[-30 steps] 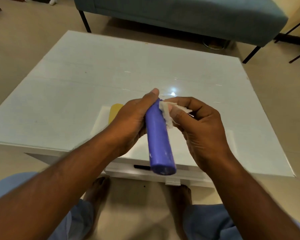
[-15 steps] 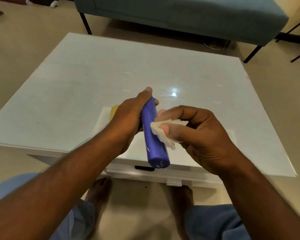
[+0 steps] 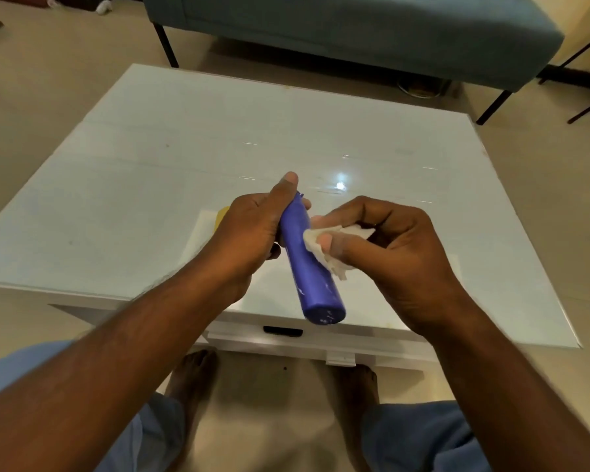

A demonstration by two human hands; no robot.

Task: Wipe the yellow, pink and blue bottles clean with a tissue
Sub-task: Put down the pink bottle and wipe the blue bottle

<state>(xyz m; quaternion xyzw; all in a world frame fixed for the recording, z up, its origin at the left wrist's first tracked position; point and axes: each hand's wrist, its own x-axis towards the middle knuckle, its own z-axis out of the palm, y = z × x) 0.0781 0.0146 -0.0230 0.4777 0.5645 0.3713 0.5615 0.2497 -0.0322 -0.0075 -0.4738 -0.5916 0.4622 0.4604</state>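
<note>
Over the white table (image 3: 150,199), the left hand (image 3: 252,233) is gripping the blue bottle (image 3: 309,264) near its top, tilted base toward the camera. The right hand (image 3: 385,247) is pinching a tissue (image 3: 324,248) against the bottle's right side. A yellow bottle (image 3: 222,214) is peeking out behind the left hand.

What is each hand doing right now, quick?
Left hand: closed, its grip around the upper part of the blue bottle.
Right hand: closed, pinching the tissue against the bottle's side.

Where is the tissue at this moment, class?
In the head view, the tissue is pinched in the right hand, pressed against the right side of the blue bottle that the left hand grips.
</note>
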